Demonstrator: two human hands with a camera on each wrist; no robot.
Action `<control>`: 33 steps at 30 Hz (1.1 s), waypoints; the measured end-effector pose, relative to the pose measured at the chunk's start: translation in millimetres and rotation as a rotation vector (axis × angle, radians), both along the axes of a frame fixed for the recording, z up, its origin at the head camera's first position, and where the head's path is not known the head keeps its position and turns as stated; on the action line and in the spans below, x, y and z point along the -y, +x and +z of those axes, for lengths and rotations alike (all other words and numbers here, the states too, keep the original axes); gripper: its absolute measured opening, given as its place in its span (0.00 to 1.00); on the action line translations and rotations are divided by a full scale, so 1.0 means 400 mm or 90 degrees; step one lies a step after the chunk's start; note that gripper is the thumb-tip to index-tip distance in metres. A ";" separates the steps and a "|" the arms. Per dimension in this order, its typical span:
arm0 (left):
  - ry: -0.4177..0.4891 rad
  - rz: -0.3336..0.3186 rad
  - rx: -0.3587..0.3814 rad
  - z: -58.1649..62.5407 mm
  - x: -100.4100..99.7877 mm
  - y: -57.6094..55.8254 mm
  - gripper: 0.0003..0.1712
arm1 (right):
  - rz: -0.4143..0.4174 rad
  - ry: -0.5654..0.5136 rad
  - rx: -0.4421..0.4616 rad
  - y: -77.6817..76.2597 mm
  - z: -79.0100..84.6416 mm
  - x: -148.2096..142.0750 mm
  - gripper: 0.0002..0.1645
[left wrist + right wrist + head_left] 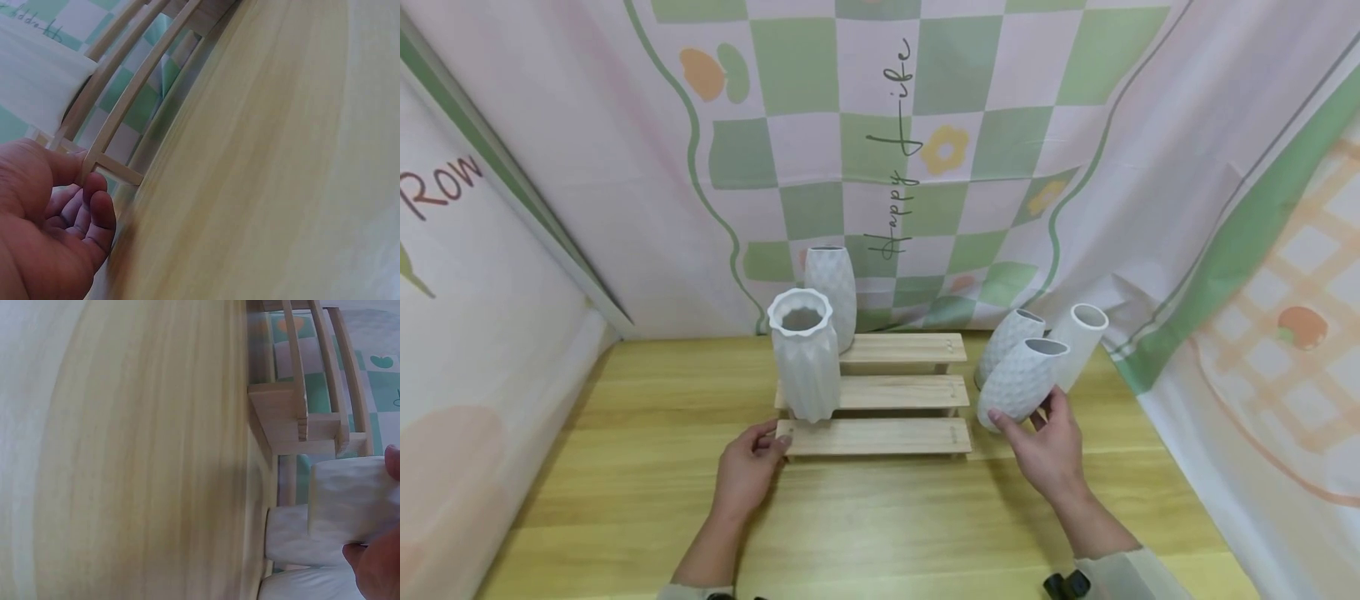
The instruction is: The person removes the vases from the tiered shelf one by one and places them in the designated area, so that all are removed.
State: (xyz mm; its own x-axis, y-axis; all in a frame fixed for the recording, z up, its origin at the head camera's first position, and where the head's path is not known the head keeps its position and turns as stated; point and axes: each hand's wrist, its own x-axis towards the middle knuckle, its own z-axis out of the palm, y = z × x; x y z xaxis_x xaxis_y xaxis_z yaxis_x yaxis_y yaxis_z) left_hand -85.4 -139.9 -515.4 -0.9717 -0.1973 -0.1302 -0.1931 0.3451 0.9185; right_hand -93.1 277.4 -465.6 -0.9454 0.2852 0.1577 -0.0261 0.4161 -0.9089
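Observation:
My right hand (pixel 1051 446) grips a white dimpled vase (pixel 1021 385), which leans to the right. In the right wrist view the base of this vase (pixel 350 500) is held off the table. At the other side, my left hand (pixel 748 471) pinches the left end of the lowest step of a three-step wooden stand (pixel 880 437); the left wrist view shows thumb and fingers at that corner. A fluted white vase (pixel 807 375) stands at the left of the middle step. Behind it a tall dimpled vase (pixel 837 292) is on the top step, its lower part partly hidden.
Right of the stand, a second dimpled vase (pixel 1004 346) and a smooth white vase (pixel 1084 346) stand on the wooden table (pixel 880 525), close behind the held vase. A patterned cloth (pixel 880 150) hangs along the table's back edge, with more cloth at both sides.

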 end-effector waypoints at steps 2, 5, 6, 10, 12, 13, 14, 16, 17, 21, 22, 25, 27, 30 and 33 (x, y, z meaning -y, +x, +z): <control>-0.001 -0.001 -0.001 0.000 0.000 0.001 0.25 | -0.002 0.008 0.006 -0.003 -0.006 -0.003 0.55; 0.000 -0.001 -0.001 0.000 0.000 0.001 0.25 | -0.001 0.016 0.013 -0.007 -0.014 -0.010 0.56; 0.000 -0.001 0.000 0.000 0.000 0.002 0.25 | -0.001 0.019 0.016 -0.007 -0.016 -0.011 0.56; 0.000 0.000 0.002 0.002 -0.002 0.004 0.25 | -0.004 0.021 0.031 -0.011 -0.025 -0.016 0.57; 0.000 0.001 0.002 0.002 -0.003 0.004 0.25 | -0.006 0.022 0.037 -0.013 -0.028 -0.018 0.58; 0.002 0.001 0.002 0.001 -0.003 0.004 0.24 | -0.007 0.022 0.037 -0.014 -0.029 -0.018 0.58; 0.003 0.002 0.002 0.001 -0.004 0.005 0.24 | -0.007 0.021 0.038 -0.015 -0.030 -0.019 0.58; 0.007 0.002 0.002 0.001 -0.005 0.005 0.24 | -0.007 0.020 0.037 -0.018 -0.030 -0.019 0.58; 0.009 0.003 0.002 0.001 -0.005 0.005 0.24 | -0.007 0.019 0.037 -0.019 -0.031 -0.020 0.58; 0.011 0.005 0.004 0.000 -0.007 0.006 0.24 | -0.007 0.019 0.044 -0.024 -0.036 -0.021 0.59; 0.010 0.006 0.005 0.000 -0.008 0.006 0.24 | -0.007 0.019 0.047 -0.025 -0.038 -0.023 0.59; 0.006 0.007 0.004 0.000 -0.008 0.005 0.24 | -0.007 0.017 0.055 -0.030 -0.043 -0.027 0.60; 0.005 0.008 0.002 0.000 -0.007 0.004 0.24 | -0.006 0.015 0.060 -0.033 -0.046 -0.029 0.61; 0.005 0.007 0.000 -0.002 -0.005 0.001 0.24 | -0.002 0.015 0.062 -0.036 -0.049 -0.029 0.61; 0.008 0.005 -0.001 -0.002 -0.003 -0.001 0.24 | -0.001 0.016 0.061 -0.038 -0.052 -0.029 0.61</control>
State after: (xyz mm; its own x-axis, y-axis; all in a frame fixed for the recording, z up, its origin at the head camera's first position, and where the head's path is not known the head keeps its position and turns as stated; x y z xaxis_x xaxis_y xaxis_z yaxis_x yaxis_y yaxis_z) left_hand -85.6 -138.8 -516.2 -0.9703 -0.2030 -0.1318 -0.1947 0.3314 0.9232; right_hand -108.2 289.0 -486.6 -0.9561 0.2838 0.0734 0.0613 0.4385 -0.8966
